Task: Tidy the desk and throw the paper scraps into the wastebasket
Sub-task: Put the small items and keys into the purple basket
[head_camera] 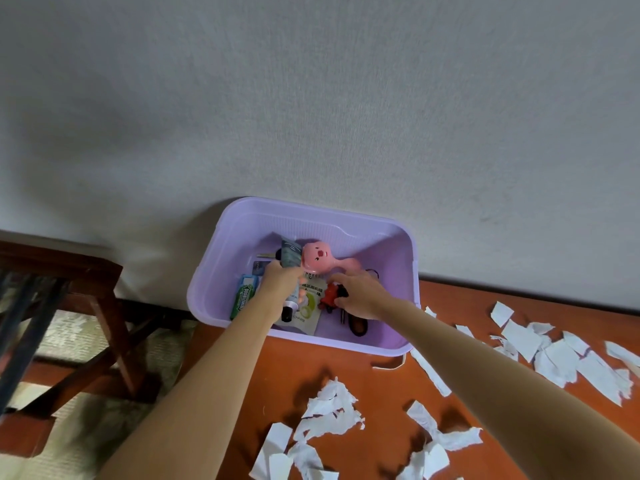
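From the head view, both hands reach into the lilac bin (221, 296), left hand (281, 278) clasping a tube (290, 263), right hand (362, 295) pinching a red toy (328, 296), while featherlight, tear-prone paper scraps (330, 414) litter the tabletop (377, 386), probably best scooped in bunches.

A single wide-angle view looks from the person's head forward and down, with both bare forearms reaching away from the lower edge toward the middle of the frame. It faces a pale wall (311, 98) that fills the upper half, and the orange-brown tabletop (346, 368) meets the wall's foot on the right. The camera sits close above the near tabletop, while a dark wooden stool (69, 282) on the floor shows at the left edge.
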### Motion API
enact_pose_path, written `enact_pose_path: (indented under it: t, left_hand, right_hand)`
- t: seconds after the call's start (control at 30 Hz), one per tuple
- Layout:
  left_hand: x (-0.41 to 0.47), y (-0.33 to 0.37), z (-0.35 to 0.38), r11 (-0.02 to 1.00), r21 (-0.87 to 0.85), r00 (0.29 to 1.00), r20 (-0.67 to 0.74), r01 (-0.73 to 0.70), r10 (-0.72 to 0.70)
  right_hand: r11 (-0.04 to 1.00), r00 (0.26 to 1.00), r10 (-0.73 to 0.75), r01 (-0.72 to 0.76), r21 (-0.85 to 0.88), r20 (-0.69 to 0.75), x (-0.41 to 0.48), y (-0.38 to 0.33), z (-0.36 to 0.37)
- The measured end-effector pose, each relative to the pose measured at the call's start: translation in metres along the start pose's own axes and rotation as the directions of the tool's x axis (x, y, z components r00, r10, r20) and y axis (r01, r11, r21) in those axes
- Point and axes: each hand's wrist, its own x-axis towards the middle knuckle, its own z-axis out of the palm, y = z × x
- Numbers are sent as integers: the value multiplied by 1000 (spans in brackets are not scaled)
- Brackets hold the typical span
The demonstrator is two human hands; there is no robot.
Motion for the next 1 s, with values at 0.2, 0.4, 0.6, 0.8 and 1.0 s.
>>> enact_pose_path:
  t: [0.2,0.4,0.6,0.8,1.0]
  left_hand:
    - [-5,1,-4,999,32,998,60,18,-20]
    - [-11,5,-5,1000,9,992,124,-4,3]
    - [-15,12,1,945,-322,997,60,59,-42]
    - [-27,3,-6,917,-330,974,80,226,-212]
    - [-17,3,-26,905,417,994,-97,82,-45]
  right_hand:
    - [998,985,11,-22,62,171,-7,-8,-15]
    - [995,985,70,-79,53,158,-11,-14,-17]
    - [798,994,100,-112,592,54,-24,-17,-18]
    - [963,990,-72,36,265,124,-23,-32,-9]
    - [979,970,-172,188,-79,171,-27,-32,-8]
